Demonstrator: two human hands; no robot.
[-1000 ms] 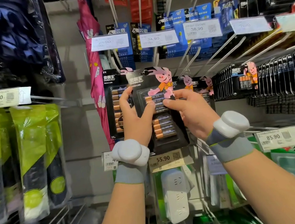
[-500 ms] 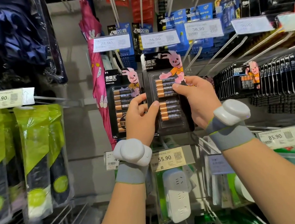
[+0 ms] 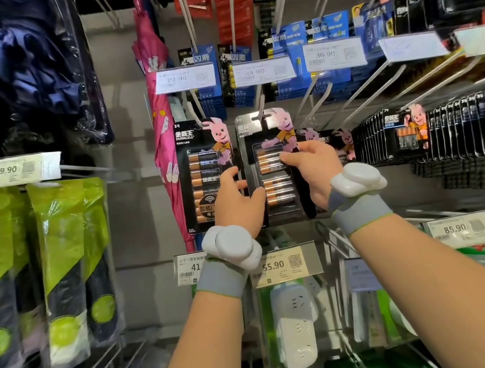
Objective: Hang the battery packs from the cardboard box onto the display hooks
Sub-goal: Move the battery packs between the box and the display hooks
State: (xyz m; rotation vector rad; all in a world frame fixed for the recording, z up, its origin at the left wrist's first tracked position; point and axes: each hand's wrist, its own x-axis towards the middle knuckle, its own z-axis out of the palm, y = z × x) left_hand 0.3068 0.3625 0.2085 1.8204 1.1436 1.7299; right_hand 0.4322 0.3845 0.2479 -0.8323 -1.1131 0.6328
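Centre frame: your left hand [image 3: 238,204], thumb across the front, grips the lower left edge of the Duracell battery pack [image 3: 272,148]; your right hand [image 3: 315,170] pinches its right edge. The pack's top meets a display hook [image 3: 261,103], beside a hung pack [image 3: 201,164].

Even, fairly bright shop light from above, glare on the plastic wrapping, edges bent by the wide lens and blurred.

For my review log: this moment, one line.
step: hanging; left hand: holds battery pack; right hand: holds it; display hook: at pack top
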